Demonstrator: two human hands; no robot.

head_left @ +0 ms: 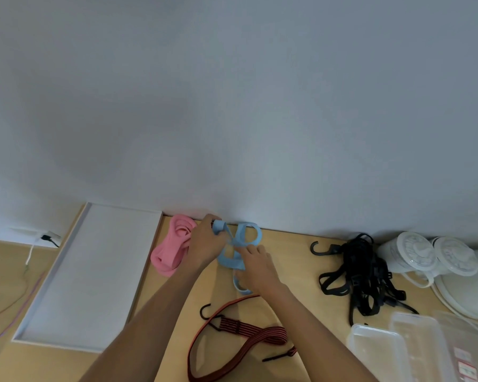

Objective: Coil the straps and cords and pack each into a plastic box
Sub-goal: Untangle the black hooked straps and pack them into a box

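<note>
A light blue strap [242, 238] lies in loose loops on the wooden table [293, 260] near the wall. My left hand [204, 242] grips one end of it, lifted a little. My right hand [255, 264] holds another part of the same strap lower down, fingers curled over it. A pink strap [171, 248] sits bundled to the left. A red-and-black bungee cord [240, 334] with black hooks lies near me. A tangle of black straps [362, 274] with a hook lies to the right. Clear plastic boxes [381, 351] stand at the lower right.
A flat white tray [94, 271] lies on the left part of the table. Two white lidded jugs [425, 255] stand by the wall at right, with a round white dish beside them. Cables trail over the floor at far left.
</note>
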